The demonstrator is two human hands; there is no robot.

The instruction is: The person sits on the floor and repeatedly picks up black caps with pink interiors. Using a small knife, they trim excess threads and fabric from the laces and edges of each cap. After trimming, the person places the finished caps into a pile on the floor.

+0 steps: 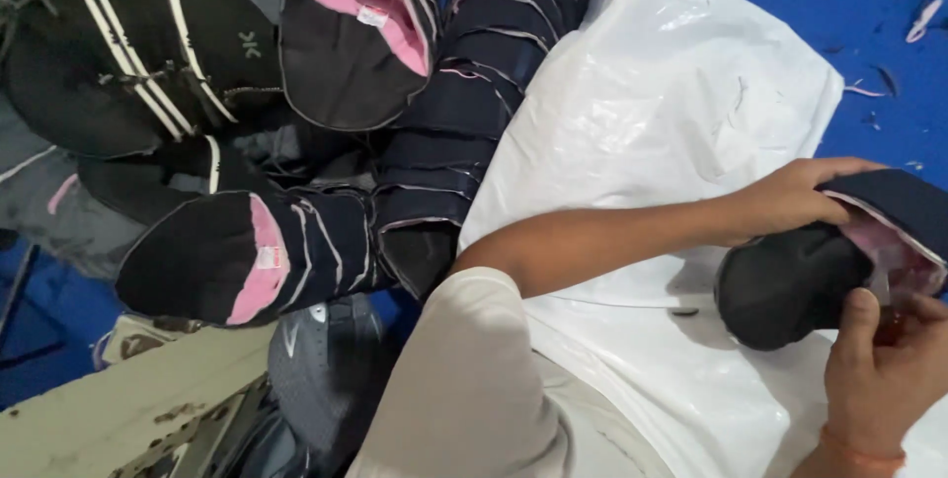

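A dark navy shoe upper with pink lining [820, 271] sits at the right edge of the white plastic sheet [671, 93], held between both hands. The left hand [790, 197] curls its fingers over the top; the right hand [884, 369] pinches the pink opening with its thumb. Stacks of nested navy uppers [474, 93] lie past the sheet's left edge, two showing small white labels on pink lining. Blue floor [889, 34] lies beyond.
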